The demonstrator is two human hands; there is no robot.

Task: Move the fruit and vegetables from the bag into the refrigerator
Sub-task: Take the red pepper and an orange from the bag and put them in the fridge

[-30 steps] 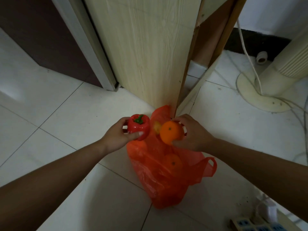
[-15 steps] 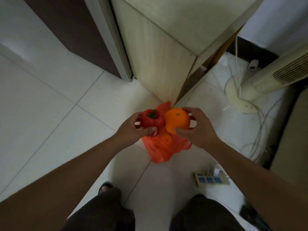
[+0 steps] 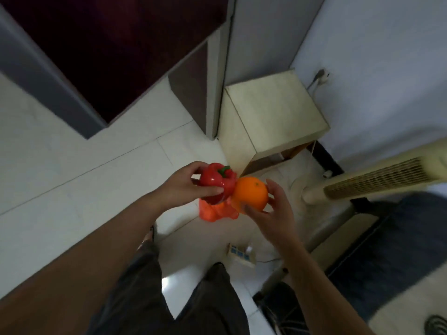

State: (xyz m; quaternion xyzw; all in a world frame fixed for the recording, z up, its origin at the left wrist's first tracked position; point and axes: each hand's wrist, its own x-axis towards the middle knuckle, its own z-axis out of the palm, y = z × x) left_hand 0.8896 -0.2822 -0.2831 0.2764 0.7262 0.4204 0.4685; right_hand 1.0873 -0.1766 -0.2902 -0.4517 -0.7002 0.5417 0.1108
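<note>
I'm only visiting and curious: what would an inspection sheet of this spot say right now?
Surface: white tiled floor.
Job's things: red pepper and orange, held side by side above the red bag, which lies on the floor.
Clutter: power strip on the floor near the feet.
Grippers: left hand grips the pepper; right hand holds the orange.
Cables: white cord hangs from a wall plug.
Surroundings: pale wooden cabinet, tower fan.

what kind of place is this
Probably a room in a home: a white tiled floor, a small wooden cabinet, a tower fan and a power strip lying on the tiles. The left hand grips a red pepper, the right hand an orange.
</note>
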